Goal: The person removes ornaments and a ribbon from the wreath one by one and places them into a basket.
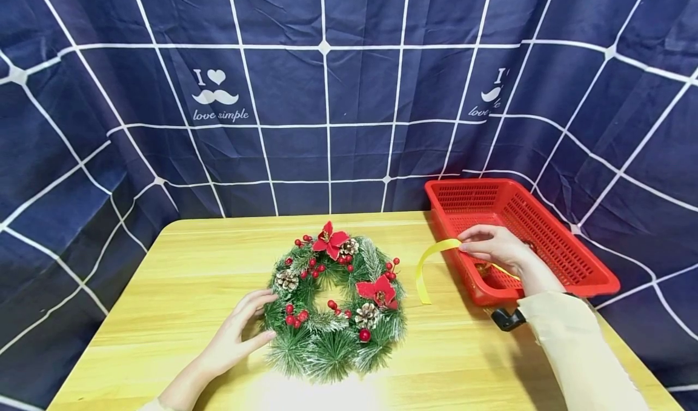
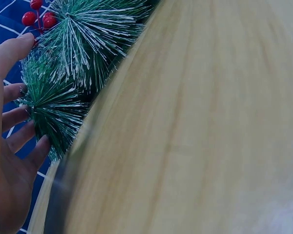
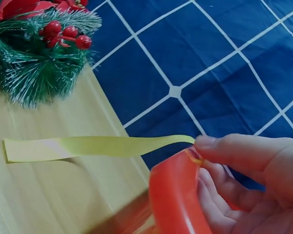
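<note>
A green Christmas wreath (image 1: 335, 353) with red flowers, berries and pine cones lies flat on the table. At its left edge rests my left hand (image 1: 237, 332), thumb and fingers spread and fairly straight against the needles. Over the near-left rim of a red plastic basket (image 1: 545, 229), my right hand (image 1: 504, 250) pinches a yellow ribbon (image 1: 422, 271) between thumb and forefinger. One end of the ribbon (image 3: 78, 146) curves down to the table between basket and wreath. Its other part runs back under the hand into the basket.
The light wood table (image 1: 185, 265) ends at a dark blue curtain (image 1: 354, 96) with white lines behind and on both sides. A small gold-coloured thing (image 1: 483, 270) is partly visible inside the basket. A black wrist mount (image 1: 508, 319) sits beneath the right sleeve.
</note>
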Motion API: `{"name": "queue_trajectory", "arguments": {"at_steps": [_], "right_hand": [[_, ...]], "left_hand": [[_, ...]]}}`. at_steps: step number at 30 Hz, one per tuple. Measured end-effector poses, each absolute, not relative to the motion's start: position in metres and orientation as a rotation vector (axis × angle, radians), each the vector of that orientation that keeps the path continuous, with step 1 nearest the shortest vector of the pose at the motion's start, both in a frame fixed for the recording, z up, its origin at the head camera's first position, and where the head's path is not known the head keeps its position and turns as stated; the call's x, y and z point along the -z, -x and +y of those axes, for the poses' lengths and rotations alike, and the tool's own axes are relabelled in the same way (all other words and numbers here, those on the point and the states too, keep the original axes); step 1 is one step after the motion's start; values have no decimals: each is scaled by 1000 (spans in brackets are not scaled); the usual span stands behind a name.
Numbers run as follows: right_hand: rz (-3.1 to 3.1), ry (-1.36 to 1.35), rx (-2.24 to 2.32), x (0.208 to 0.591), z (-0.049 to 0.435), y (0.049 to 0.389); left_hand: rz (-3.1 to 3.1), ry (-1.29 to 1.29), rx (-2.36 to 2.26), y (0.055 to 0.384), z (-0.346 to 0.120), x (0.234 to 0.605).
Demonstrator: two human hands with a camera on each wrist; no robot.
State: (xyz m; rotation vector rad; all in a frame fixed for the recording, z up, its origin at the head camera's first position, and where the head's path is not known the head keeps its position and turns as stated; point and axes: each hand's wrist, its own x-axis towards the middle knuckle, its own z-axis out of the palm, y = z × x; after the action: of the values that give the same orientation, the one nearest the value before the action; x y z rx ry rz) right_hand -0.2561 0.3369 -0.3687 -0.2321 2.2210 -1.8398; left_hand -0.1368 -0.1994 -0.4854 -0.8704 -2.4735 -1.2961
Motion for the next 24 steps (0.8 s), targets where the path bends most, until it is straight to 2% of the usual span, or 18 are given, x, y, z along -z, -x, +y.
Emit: {"name": "queue_trajectory", "arguments": {"at_steps": [12,24], "right_hand": [[2294,227,1885,363,342,255],[1998,118,2449,331,375,246]], "left_hand": [[-2475,865,1297,137,-199,485],[-2470,859,1297,136,-199,485]]}}
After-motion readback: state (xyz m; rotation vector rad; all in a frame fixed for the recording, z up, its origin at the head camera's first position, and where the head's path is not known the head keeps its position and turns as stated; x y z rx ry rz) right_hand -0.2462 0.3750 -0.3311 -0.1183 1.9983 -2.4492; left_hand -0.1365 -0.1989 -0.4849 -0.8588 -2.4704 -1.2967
